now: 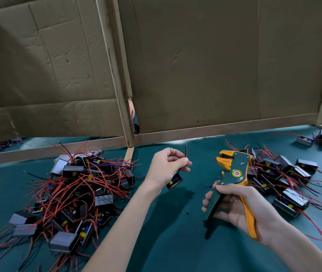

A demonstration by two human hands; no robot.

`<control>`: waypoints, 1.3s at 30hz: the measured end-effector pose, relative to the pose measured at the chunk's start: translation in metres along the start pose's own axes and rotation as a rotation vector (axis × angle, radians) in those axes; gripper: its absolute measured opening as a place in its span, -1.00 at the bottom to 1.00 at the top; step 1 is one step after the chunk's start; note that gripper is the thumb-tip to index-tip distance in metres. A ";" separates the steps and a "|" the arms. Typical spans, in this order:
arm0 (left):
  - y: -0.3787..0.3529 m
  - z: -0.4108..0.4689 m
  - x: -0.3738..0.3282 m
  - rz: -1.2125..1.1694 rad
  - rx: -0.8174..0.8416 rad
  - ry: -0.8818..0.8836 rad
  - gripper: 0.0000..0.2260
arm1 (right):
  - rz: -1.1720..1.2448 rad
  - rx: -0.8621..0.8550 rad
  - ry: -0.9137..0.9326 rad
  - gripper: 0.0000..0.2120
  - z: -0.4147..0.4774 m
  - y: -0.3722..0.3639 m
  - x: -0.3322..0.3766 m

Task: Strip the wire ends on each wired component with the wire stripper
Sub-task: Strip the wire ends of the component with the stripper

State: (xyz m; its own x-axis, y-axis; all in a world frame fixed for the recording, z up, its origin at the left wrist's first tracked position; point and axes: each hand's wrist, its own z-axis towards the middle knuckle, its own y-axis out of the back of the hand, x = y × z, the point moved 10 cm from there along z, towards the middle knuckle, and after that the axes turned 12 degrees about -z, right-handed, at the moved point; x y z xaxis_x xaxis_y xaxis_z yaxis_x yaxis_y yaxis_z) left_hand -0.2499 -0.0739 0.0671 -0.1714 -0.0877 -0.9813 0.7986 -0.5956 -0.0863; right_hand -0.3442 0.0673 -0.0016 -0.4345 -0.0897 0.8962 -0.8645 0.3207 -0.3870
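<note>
1. Nearest of all, the right hand [232, 213] is seen with its grip closed round both handles of the wire stripper [238, 165]. It is a green-bodied tool with an orange head, one orange handle and a round red label. The handles are spread apart, and the head is pointed up and to the left.
2. By the left hand [166, 165] the red and black wires of a wired component [174, 181] are pinched between thumb and fingers. This small black box is hung just below the fingers, off the green table [176, 242].
3. The wire ends [185, 152] are held upright above the fingertips, apart from the stripper's head.
4. A tangled left pile [81, 183] and a right pile [285, 179] of like components are spread on the table.
5. Cardboard walls [215, 65] are stood behind.
</note>
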 end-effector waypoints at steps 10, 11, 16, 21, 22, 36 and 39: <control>-0.014 -0.005 -0.019 0.081 0.140 -0.097 -0.87 | -0.081 0.120 0.018 -0.88 -0.009 -0.021 0.002; -0.016 -0.006 -0.022 0.070 0.158 -0.098 -0.87 | -0.094 0.133 0.018 -0.85 -0.010 -0.023 0.002; -0.023 -0.012 -0.033 0.063 0.215 -0.081 -0.88 | -0.133 0.192 0.018 -0.82 -0.014 -0.031 0.003; -0.025 -0.016 -0.039 0.100 0.226 -0.052 -0.89 | -0.167 0.279 0.054 -0.72 -0.018 -0.039 0.007; -0.025 -0.017 -0.039 0.103 0.230 -0.044 -0.90 | -0.180 0.294 0.063 -0.72 -0.019 -0.041 0.008; -0.019 -0.024 -0.043 0.137 0.347 0.049 -0.90 | -0.349 0.376 0.075 -0.70 -0.018 -0.045 0.002; -0.017 -0.026 -0.045 0.157 0.359 0.054 -0.94 | -0.374 0.374 0.072 -0.71 -0.021 -0.045 0.004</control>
State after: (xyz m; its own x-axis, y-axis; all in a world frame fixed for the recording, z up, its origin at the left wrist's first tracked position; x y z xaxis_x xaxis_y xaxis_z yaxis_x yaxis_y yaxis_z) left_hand -0.2406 -0.0395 0.1078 -0.0250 -0.1640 -0.9861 0.5584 -0.8205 0.1223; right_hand -0.3013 0.0726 0.0237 -0.0728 -0.0642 0.9953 -0.9937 -0.0804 -0.0778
